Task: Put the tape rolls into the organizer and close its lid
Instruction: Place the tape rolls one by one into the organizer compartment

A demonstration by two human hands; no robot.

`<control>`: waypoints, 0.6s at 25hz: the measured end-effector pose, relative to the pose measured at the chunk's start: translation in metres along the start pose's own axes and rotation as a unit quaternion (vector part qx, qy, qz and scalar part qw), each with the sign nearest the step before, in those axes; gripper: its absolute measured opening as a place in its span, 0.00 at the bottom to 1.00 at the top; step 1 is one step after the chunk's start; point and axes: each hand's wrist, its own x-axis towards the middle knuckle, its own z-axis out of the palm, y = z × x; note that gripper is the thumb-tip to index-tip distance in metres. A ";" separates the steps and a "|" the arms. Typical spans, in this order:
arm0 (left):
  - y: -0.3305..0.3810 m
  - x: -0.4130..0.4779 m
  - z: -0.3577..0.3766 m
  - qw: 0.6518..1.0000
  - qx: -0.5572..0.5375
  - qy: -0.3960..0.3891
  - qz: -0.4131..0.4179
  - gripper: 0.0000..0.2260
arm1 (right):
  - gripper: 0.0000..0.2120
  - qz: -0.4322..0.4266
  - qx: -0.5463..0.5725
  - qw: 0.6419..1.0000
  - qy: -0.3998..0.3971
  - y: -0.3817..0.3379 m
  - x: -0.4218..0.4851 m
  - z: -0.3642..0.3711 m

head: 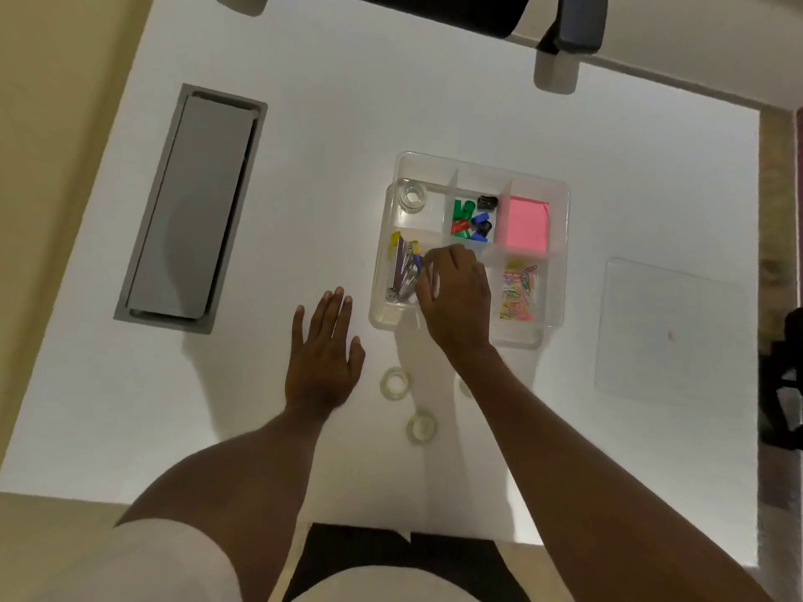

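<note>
A clear plastic organizer [560, 236] with several compartments sits mid-table, lid off. One clear tape roll [413, 196] lies in its far-left compartment. My right hand [456, 293] hovers over the organizer's front middle, fingers curled around a clear tape roll [431, 278] that is partly hidden. My left hand [323, 354] rests flat on the table, fingers spread, left of the organizer. Two tape rolls [395, 383] [420, 425] lie on the table between my forearms; a third [464, 386] peeks out beside my right wrist. The clear lid [669, 332] lies flat to the right.
Other compartments hold pink sticky notes [523, 225], coloured sharpeners [471, 221], paper clips [519, 291] and binder clips [406, 271]. A grey cable hatch [191, 206] is set into the table at left. A dark chair [569, 23] stands at the far edge.
</note>
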 end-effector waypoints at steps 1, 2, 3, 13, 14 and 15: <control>0.001 -0.002 0.000 1.000 -0.003 0.004 0.003 0.30 | 0.07 0.018 -0.005 1.000 0.000 0.004 -0.020 -0.002; 0.001 -0.002 0.001 1.000 -0.005 0.008 0.003 0.30 | 0.08 0.034 -0.007 0.999 0.000 0.009 -0.037 -0.004; -0.001 -0.001 0.000 1.000 -0.007 0.013 0.002 0.29 | 0.08 0.048 -0.008 0.999 -0.002 0.015 -0.052 -0.005; 0.000 -0.005 0.002 0.999 -0.006 0.033 0.013 0.29 | 0.28 0.208 -0.063 0.971 -0.095 0.061 -0.184 -0.015; 0.000 -0.005 0.002 0.999 -0.008 0.035 0.013 0.29 | 0.31 0.215 -0.063 0.969 -0.104 0.064 -0.187 -0.011; 0.000 -0.005 0.002 0.999 -0.010 0.037 0.013 0.29 | 0.32 0.221 -0.059 0.968 -0.106 0.065 -0.187 -0.008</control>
